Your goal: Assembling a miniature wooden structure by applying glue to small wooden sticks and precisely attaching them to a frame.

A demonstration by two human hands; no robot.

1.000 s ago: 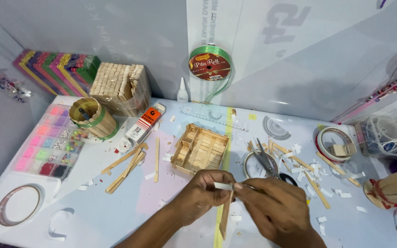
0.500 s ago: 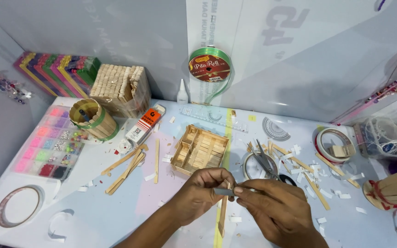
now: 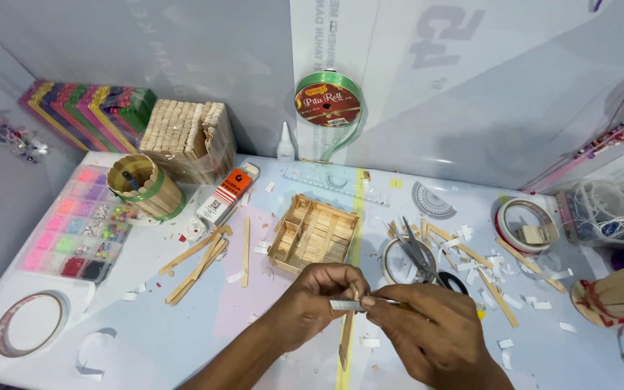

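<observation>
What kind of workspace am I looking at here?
Most likely a hobby craft table. A bundle of wooden craft sticks stands at the back, a small stick-built tray lies mid-table beside scissors, and a compartment box of coloured beads sits to the left.

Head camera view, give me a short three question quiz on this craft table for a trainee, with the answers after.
1. True or false: the left hand and right hand meet over a wooden craft stick.
2. Which lies directly behind the hands? A the small stick-built tray; B the bead organiser box; C the green ribbon spool.
3. What rests across the clear tape roll to the right of the tray?

Key
1. True; the hands pinch a small pale strip at the stick's top.
2. A.
3. The scissors.
</observation>
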